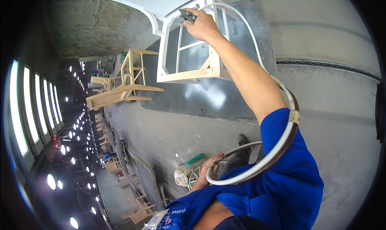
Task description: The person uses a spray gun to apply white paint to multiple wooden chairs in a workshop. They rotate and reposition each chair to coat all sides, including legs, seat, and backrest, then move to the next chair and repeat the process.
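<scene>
Bright window and lamp glare at left, perhaps overexposed; edges warp darkly.

I am seeing my own body from a head camera looking down. I am wearing a bright blue work shirt (281, 181) with short sleeves; the right sleeve (277, 125) is ending just above the elbow, leaving the forearm bare. A small red and white emblem (167, 220) with pale lettering is showing on the chest near the bottom edge. Both hands, the right hand (203, 26) and the left hand (211, 169), are bare, wearing no gloves, rings or watch.
</scene>
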